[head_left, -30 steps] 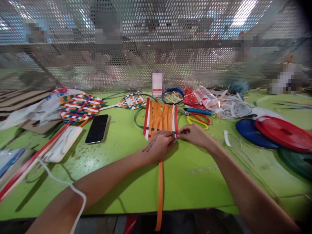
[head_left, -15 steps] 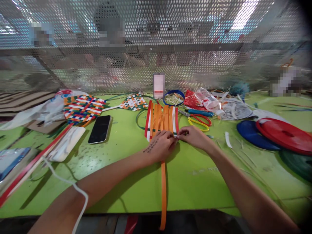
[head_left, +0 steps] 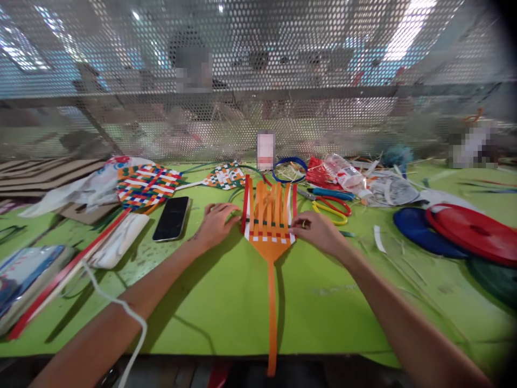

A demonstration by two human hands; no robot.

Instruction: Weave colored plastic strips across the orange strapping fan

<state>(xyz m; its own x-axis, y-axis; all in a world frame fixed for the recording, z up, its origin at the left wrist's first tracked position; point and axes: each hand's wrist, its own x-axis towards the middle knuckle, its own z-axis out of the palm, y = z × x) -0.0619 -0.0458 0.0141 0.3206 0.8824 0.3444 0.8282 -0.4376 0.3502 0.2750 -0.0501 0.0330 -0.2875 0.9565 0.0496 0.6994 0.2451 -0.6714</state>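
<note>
Two hands: left hand (head_left: 218,223) just beside the left edge of the woven piece, fingers bent; grip cannot be told. Right hand (head_left: 314,229) at its right edge, fingers curled against it; whether a strip is pinched cannot be told.
Woven piece (head_left: 270,248): between the hands; orange, red and white outer strips, orange tail (head_left: 272,318) running past the near edge.
Green table (head_left: 218,318): dull sheen, dark specks near the left forearm, faint scuffs nearer the person than the right hand.
Phone (head_left: 172,218): left of the left hand, screen dark.
Blue-handled tool (head_left: 332,193): beyond the right hand.
Red reel (head_left: 480,233): well right of the right hand, overlapping a blue reel (head_left: 416,231).
Perforated screen (head_left: 230,126): beyond both hands, along the far side.
Room: blurred figures through the holes; bright light (head_left: 410,32) far beyond the right hand.
</note>
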